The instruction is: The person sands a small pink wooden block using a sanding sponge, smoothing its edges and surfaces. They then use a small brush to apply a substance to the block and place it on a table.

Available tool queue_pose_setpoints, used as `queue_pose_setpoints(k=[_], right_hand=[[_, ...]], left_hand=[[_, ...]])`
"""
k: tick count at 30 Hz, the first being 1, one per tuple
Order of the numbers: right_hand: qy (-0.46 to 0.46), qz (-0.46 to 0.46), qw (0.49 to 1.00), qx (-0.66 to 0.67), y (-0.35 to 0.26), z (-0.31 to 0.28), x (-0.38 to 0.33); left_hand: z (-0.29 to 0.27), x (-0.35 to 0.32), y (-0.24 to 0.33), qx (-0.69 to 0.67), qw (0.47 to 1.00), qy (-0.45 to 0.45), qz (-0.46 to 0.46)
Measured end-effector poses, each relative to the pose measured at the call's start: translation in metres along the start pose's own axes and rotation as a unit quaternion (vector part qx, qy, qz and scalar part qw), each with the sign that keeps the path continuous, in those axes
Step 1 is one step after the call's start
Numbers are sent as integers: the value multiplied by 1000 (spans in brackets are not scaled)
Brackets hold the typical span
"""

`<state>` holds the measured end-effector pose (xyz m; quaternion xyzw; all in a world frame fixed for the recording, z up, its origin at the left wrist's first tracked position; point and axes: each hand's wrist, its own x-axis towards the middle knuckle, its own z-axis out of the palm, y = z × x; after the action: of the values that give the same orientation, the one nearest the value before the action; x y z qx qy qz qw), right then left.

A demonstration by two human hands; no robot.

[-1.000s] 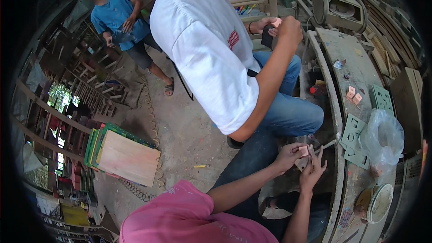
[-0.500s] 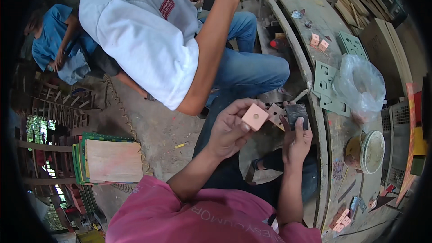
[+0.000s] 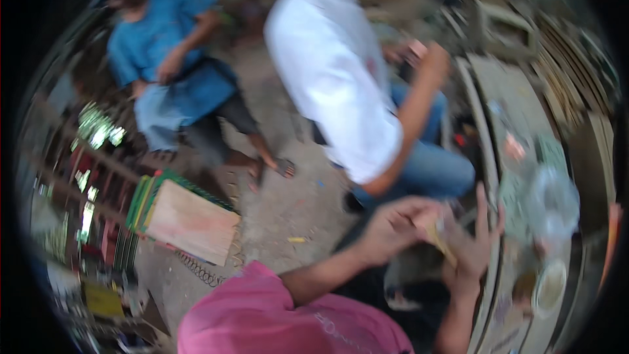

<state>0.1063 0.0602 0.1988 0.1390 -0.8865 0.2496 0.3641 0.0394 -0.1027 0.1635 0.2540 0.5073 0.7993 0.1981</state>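
Note:
Motion smears the picture. My left hand (image 3: 396, 228) is closed around a small pink block (image 3: 428, 215) in front of my body. Close against it on the right is my right hand (image 3: 470, 242), with some fingers stretched upward. Its thumb side is too blurred to show whether it grips anything. A yellowish strip (image 3: 440, 239) shows between the two hands; its kind cannot be made out. The dark flat piece seen earlier in my right hand is not distinguishable now.
A long workbench (image 3: 517, 92) runs along the right, bearing a clear plastic bag (image 3: 553, 200), green stencil-like sheets (image 3: 514, 203) and a bucket (image 3: 549, 288). A person in white (image 3: 334, 72) sits close ahead; another in blue (image 3: 173, 33) is farther left. Stacked boards (image 3: 190, 219) stand at left.
My view has swung, so the scene sits farther right and lower. My hands have come together, and the right fingers now stretch upward. The pink block remains in my left hand.

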Motion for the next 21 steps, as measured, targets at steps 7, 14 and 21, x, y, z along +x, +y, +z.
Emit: queue_pose_setpoints(k=[7, 14, 21], right_hand=[[35, 32, 999, 25, -3, -5, -1], [10, 51, 997, -56, -19, -1, -1], [105, 22, 994, -5, -35, 5, -12]], left_hand=[[0, -20, 23, -140, 989, -50, -2], [5, -25, 40, -129, 987, -88, 23], [16, -32, 38, -159, 982, -101, 32]])
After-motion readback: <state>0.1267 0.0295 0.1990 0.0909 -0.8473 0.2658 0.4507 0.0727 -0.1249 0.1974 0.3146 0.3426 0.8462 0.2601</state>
